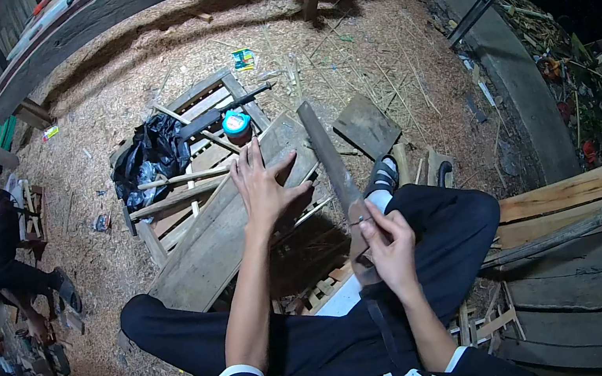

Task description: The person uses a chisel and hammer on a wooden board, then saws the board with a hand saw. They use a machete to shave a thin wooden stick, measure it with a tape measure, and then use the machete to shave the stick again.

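My left hand (265, 190) is open, fingers spread, over the near edge of a wide wooden plank (205, 260). A long, flat brown piece (329, 155), narrow and blade-shaped, stands slanting between my legs with a dark strap (380, 322) below it. Against its lower part, my right hand (391, 248) is closed in a pinch, thumb and forefinger together. A small thin bit with a bright spot shows at those fingertips; I cannot tell what it is. Just beyond my left fingertips is a container with a turquoise lid (235, 123).
A slatted wooden frame (201, 93) carries a black plastic bag (156, 156) and a long dark tool (213, 116). A square board (367, 127) lies near my sandal (382, 174). Curved planks (594, 274) are at right. Another person (0, 246) bends at far left.
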Motion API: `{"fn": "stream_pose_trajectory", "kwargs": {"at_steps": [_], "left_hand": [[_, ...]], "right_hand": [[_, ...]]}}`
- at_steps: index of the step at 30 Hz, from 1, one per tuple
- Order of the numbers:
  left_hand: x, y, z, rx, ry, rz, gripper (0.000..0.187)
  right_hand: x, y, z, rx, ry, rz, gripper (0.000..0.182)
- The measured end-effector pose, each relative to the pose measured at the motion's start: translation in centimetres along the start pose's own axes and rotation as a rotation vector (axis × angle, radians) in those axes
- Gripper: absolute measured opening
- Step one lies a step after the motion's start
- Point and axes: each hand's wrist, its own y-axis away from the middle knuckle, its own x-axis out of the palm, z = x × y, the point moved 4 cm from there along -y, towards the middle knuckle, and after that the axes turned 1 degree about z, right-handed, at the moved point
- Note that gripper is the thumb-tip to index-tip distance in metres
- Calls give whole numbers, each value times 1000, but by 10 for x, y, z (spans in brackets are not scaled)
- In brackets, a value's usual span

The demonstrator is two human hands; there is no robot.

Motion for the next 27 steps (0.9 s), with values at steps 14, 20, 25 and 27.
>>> {"fn": "stream_pose_trajectory", "kwargs": {"at_steps": [14,20,25,27], "left_hand": [[8,-36,-5,63,166,-36,26],[23,-41,-14,60,206,-19,22],[14,-49,-21,30,174,-3,17],[16,-50,-26,38,157,-13,16]], "right_hand": [[23,-113,-19,-102,163,-70,39],[55,-144,-26,-164,173,-60,37],[80,-156,-33,-167,171,-52,38],[85,-158,-35,-158,180,-45,37]]}}
